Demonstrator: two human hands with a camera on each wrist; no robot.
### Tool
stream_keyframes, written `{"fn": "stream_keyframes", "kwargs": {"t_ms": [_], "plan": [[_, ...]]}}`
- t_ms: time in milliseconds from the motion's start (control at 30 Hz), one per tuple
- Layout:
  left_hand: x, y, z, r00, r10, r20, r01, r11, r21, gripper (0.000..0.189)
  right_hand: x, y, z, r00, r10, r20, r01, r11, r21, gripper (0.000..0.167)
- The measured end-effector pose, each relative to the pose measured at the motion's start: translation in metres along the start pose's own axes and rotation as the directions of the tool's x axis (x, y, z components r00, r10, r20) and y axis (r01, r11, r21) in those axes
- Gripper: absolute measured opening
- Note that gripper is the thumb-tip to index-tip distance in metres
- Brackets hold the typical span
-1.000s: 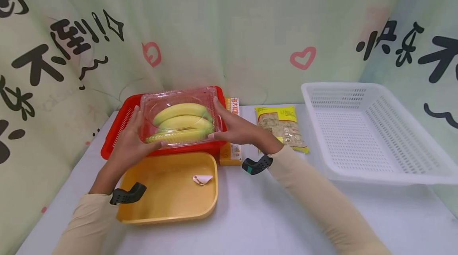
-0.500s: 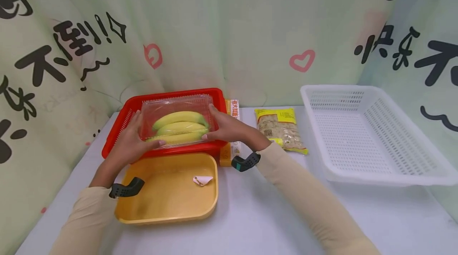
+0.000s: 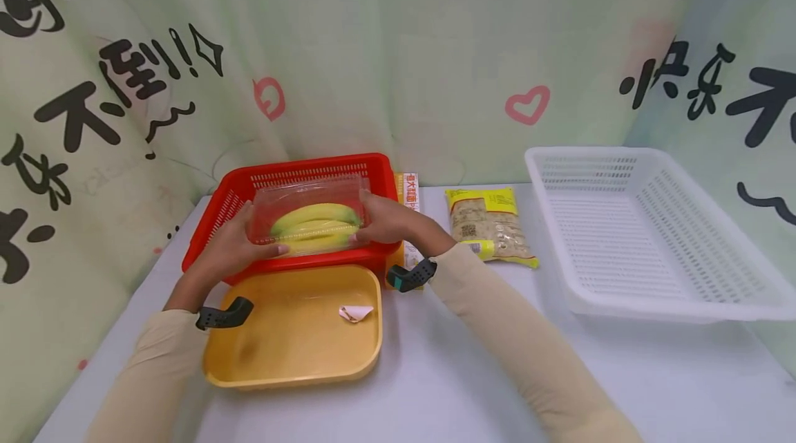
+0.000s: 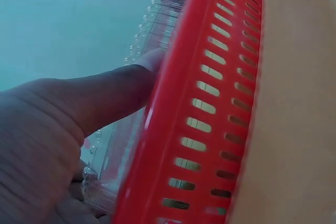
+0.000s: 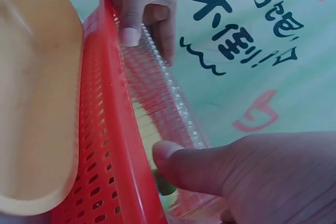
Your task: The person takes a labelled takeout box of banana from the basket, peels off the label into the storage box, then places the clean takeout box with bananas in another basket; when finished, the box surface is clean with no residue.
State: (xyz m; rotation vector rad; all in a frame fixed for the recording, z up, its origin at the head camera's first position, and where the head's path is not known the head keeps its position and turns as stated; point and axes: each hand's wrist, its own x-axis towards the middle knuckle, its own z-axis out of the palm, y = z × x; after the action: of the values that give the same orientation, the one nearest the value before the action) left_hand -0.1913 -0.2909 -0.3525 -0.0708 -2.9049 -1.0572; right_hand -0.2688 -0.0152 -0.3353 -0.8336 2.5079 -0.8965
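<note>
A clear plastic clamshell box with several bananas inside is held between both hands, within the walls of the red slotted basket. My left hand grips its left end, thumb along the near side. At the opposite end, my right hand holds it with the thumb in front and fingers behind. The left wrist view shows the box's ridged edge rising above the basket rim. In the right wrist view the right thumb lies against the box. Its underside is hidden.
In front of the basket stands a yellow tray with a small pinkish scrap in it. An orange-and-white carton lies beside the basket. Farther right are a yellow-topped bag and a large white basket. Curtains hang behind.
Both hands have lowered the banana box deeper into the red basket, its top now tilting away. The right hand has moved slightly left and down with it.
</note>
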Motion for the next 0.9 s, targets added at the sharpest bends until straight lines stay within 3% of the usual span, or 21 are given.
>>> {"fn": "stream_keyframes", "kwargs": {"t_ms": [233,500,733,900], "plan": [[0.003,-0.005,0.003,0.999,0.014,0.032,-0.014,1.000,0.013,0.097,0.003,-0.004,0.004,0.997,0.071,0.029,-0.069,0.995,-0.073,0.082],[0.003,-0.005,0.001,0.997,0.016,0.069,-0.018,1.000,0.021,0.091,0.004,-0.008,0.007,0.997,0.069,0.034,-0.062,0.986,-0.158,0.096],[0.006,-0.004,0.003,0.999,0.018,0.045,-0.018,1.000,0.015,0.095,0.005,0.000,0.006,0.999,0.025,-0.048,-0.028,0.998,-0.058,0.096],[0.006,-0.003,0.005,0.999,-0.015,0.036,0.012,0.997,0.071,0.107,0.006,0.004,0.008,0.996,0.004,-0.091,-0.005,1.000,-0.006,0.091]]}}
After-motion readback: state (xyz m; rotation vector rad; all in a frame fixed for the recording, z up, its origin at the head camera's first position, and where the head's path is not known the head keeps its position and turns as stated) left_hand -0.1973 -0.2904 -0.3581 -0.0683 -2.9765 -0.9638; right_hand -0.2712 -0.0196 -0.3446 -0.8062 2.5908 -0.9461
